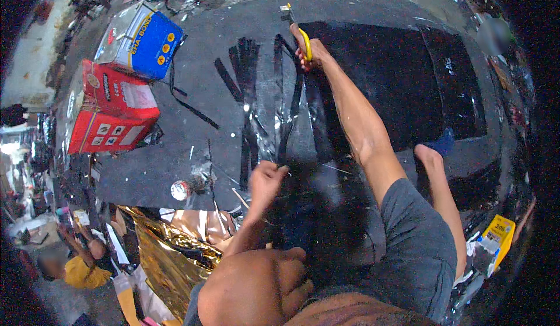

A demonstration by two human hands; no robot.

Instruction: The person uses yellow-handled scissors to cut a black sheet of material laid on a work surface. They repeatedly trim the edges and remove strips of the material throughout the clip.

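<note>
My right hand (312, 56) reaches far forward, its fingers wrapped round a tool with a curved yellow handle (307, 44) and a metal head; its exact kind is unclear. Closer to me, my left hand (267, 180) is closed in a pinch near the near end of a long black strip (286, 136). Whether that strip lies between its fingertips cannot be made out. Left of the strip, several more black strips (246, 63) fan out on the dark floor sheet (192, 75). A large black sheet (379, 75) lies flat to the right of my right hand.
A blue and white box (143, 43) and red boxes (114, 113) stand at the left. A can (180, 190) sits near crumpled gold foil (169, 244). A yellow package (499, 241) lies at the lower right. Another person in yellow (86, 272) is at the lower left.
</note>
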